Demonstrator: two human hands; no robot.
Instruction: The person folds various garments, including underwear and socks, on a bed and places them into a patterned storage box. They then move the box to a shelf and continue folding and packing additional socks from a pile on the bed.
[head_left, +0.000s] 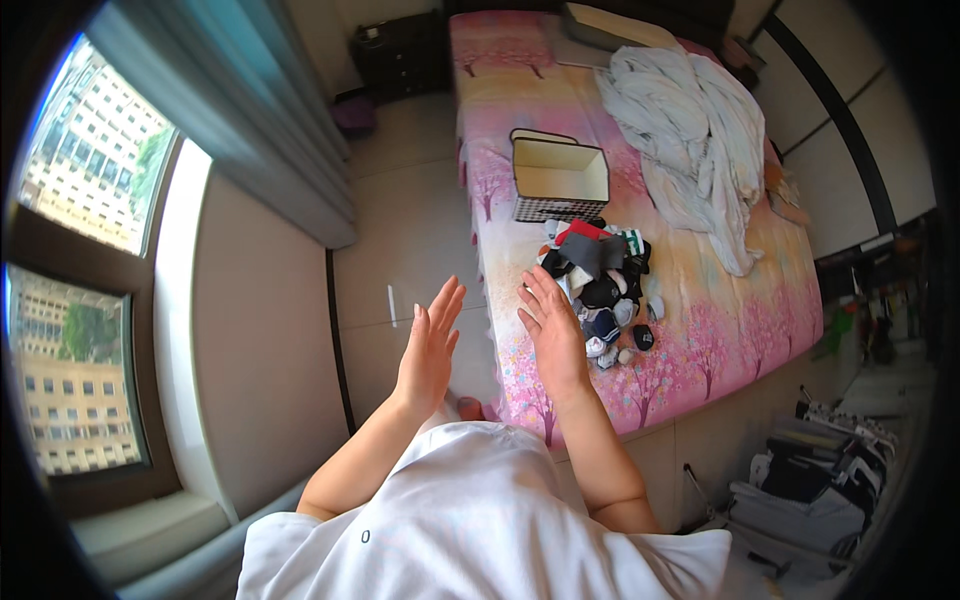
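Observation:
Both of my hands are raised in front of my white shirt, palms facing each other, with nothing in them. My left hand (430, 345) is above the tiled floor beside the bed, fingers extended. Above the bed's near left side is my right hand (553, 330), its fingers slightly apart. Just beyond it lies a heap of socks (600, 289) in black, grey, white, red and navy; the hand hides part of its left side. Behind the heap stands a fabric storage box (561, 180) with a black-and-white checked outside and a cream inside, its top open.
The bed (720, 315) has a pink tree-print cover. A crumpled white quilt (686, 142) and a pillow (619, 28) lie on it. A dark nightstand (400, 54), grey curtain (255, 112) and window (90, 150) are left. A rack with clothes (806, 487) stands lower right.

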